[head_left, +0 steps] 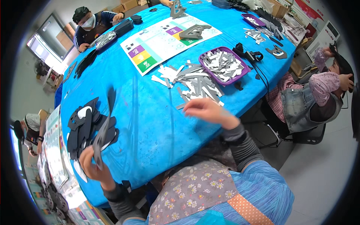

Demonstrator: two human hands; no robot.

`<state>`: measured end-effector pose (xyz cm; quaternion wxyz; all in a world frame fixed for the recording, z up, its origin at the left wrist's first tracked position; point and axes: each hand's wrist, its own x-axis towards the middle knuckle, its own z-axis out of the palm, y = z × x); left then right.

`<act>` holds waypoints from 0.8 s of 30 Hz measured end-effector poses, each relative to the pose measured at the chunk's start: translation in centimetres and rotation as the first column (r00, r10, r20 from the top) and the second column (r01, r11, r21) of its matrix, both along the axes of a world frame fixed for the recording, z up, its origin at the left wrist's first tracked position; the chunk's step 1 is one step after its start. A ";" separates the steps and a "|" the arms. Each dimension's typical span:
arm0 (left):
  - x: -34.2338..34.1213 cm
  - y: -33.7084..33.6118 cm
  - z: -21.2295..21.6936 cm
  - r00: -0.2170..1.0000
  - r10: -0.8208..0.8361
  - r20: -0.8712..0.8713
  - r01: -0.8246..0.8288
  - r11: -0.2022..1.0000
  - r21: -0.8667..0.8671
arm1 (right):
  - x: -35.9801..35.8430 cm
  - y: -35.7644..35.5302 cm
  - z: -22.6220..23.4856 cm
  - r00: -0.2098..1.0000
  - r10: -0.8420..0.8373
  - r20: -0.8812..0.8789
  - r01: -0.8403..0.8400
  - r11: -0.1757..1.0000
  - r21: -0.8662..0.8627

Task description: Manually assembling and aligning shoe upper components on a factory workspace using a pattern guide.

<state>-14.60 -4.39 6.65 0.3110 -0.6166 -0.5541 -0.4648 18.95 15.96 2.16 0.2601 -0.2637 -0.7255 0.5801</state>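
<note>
My left hand [93,165] is closed around the lower end of a long, flat dark grey piece [103,133], which stands up from the fingers and is blurred along its length. Beside it on the blue table cover lies a pile of dark grey and black flat cut pieces [88,122], a few with white faces. My right hand [206,110] hovers over the near part of the cover, fingers stretched leftward, slightly blurred, with nothing visible in them. Just beyond it are loose grey and white strips [195,80]. A purple tray [245,71] heaped with similar strips stands behind.
A printed sheet [150,41] with coloured blocks lies mid-table, a grey cut-out shape [195,32] on it. Black straps and a cable [255,56] are near the right edge. One person [92,28] sits at the far left, another [311,90] at the right.
</note>
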 end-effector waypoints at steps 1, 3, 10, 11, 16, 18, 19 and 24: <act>0.8 -1.3 -0.5 0.997 -0.020 0.079 0.018 0.999 0.029 | 1.7 1.1 0.8 0.987 -0.158 0.007 0.156 0.981 0.116; 1.3 -4.7 -3.3 0.972 0.081 0.221 -0.085 0.996 0.007 | 5.0 4.5 1.5 0.889 -0.457 0.029 0.438 0.867 0.238; 5.7 -6.9 -9.7 0.839 0.081 0.538 -0.083 0.996 -0.022 | 8.3 14.3 1.0 0.755 -0.568 0.330 0.302 0.746 0.593; 5.9 -7.0 -10.0 0.818 0.103 0.566 -0.092 0.995 -0.048 | 8.1 14.9 0.7 0.714 -0.537 0.450 0.239 0.791 0.564; 5.3 -6.9 -10.2 0.784 0.128 0.607 -0.120 0.991 -0.054 | 7.3 16.4 -0.6 0.687 -0.463 0.560 0.193 0.860 0.473; 5.1 -7.4 -10.7 0.718 0.262 0.645 -0.212 0.965 -0.156 | 7.1 16.5 -0.8 0.705 -0.447 0.550 0.178 0.863 0.472; 5.0 -7.6 -10.8 0.718 0.269 0.642 -0.217 0.963 -0.161 | 6.9 16.2 -0.4 0.703 -0.467 0.537 0.188 0.850 0.493; 5.4 -6.7 -9.9 0.610 0.208 0.765 -0.188 0.975 -0.115 | 7.3 15.9 -0.4 0.710 -0.506 0.490 0.277 0.840 0.466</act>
